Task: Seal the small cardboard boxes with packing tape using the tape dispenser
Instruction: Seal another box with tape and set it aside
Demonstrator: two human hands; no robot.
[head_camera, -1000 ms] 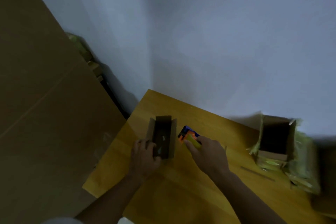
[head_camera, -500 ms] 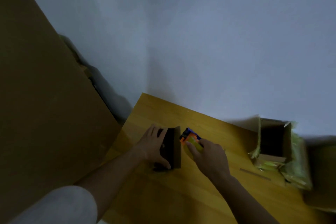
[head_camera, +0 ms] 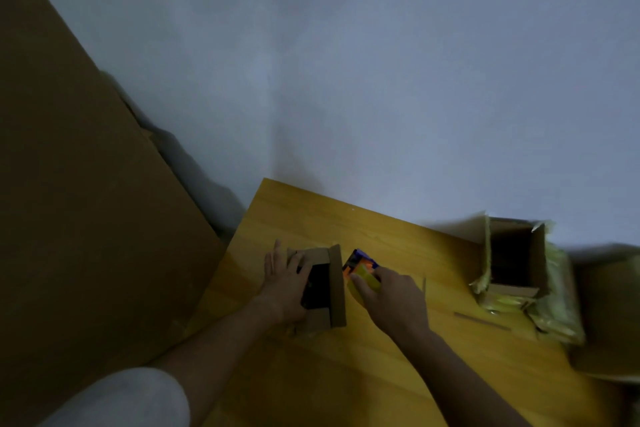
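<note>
On the far right of the wooden table [head_camera: 398, 374] an open carton [head_camera: 512, 260] stands against the wall with yellow-green wrapping [head_camera: 557, 308] spilling round it, and a thin strip [head_camera: 481, 321] lies on the tabletop between it and the hands. Leaning at the left, a big cardboard sheet [head_camera: 86, 218] fills that side and hides the floor behind the table's edge. Dim light and blur make the dispenser's parts hard to read, and the right edge cuts off more cardboard. Near the table's middle sits the small cardboard box [head_camera: 329, 288], its dark inside showing between its flaps. The left hand [head_camera: 285, 282] lies on its left flap with fingers straight, pressing. Just beside the box's right side, the right hand [head_camera: 391, 298] curls round the orange-and-blue tape dispenser [head_camera: 362, 269]
</note>
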